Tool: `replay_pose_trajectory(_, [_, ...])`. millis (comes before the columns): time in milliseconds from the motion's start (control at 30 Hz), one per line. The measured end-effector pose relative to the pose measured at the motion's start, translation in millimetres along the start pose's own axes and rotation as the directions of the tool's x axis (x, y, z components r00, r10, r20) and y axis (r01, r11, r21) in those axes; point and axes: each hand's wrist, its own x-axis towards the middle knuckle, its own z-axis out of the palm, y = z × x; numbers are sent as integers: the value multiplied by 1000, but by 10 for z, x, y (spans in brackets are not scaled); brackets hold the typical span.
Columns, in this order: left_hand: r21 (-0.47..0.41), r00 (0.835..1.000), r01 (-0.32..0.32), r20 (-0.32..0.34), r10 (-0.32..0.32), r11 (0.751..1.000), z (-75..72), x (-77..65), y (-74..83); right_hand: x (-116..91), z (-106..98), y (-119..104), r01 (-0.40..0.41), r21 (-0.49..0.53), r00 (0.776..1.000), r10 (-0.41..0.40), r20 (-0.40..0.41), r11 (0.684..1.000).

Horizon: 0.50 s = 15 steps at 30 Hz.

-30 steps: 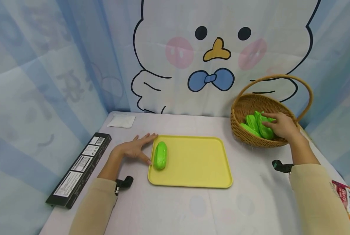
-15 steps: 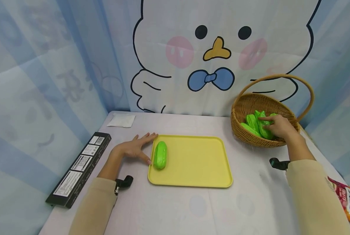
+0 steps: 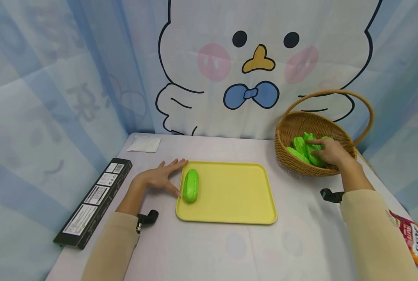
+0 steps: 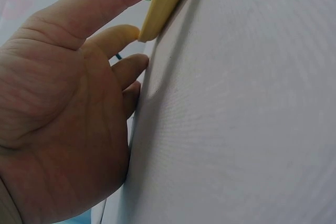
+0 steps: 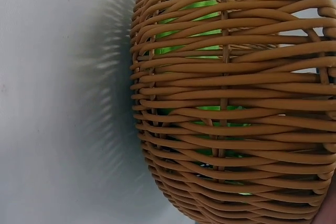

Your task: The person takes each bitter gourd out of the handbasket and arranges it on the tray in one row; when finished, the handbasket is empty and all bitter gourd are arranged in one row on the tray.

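Observation:
A smooth, plump green toy vegetable, long and rounded like a cucumber (image 3: 190,185), lies upright along the left side of a yellow tray (image 3: 230,218). My left hand (image 3: 158,176) is spread at that side, fingertips and thumb right at the tray's rim; the left wrist view has the same hand (image 4: 63,93) by the tray's edge (image 4: 163,6). Inside a wicker basket (image 3: 300,168), several more green vegetables (image 3: 300,146) are piled. My right hand (image 3: 332,151) reaches in over the rim, index finger and thumb extended across one of them. Basket weave (image 5: 226,87) hides those fingers in the right wrist view.
A long black box (image 3: 94,203) lies along the table's left edge. Behind the left hand is a white packet (image 3: 144,144). An orange and red snack bag (image 3: 414,238) lies by the right sleeve. The basket's tall handle (image 3: 329,92) arches over it. Printed curtains (image 3: 251,125) enclose the table.
My right hand has shifted slightly left and down onto the green vegetables, its index finger and thumb now farther across one. The left hand, tray and vegetable on it have stayed put.

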Motion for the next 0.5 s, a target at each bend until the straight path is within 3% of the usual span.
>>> replay_pose_trajectory(233, [-6, 1000, 3, 2, -3, 1000, -15, -13, 29, -24, -20, -22, 36, 41, 999, -34, -43, 999])
replay_pose_trajectory(500, [-1, 1000, -12, 7, 12, 1000, -13, -18, 15, -62, -57, -90, 25, 162, 996, -10, -94, 986])
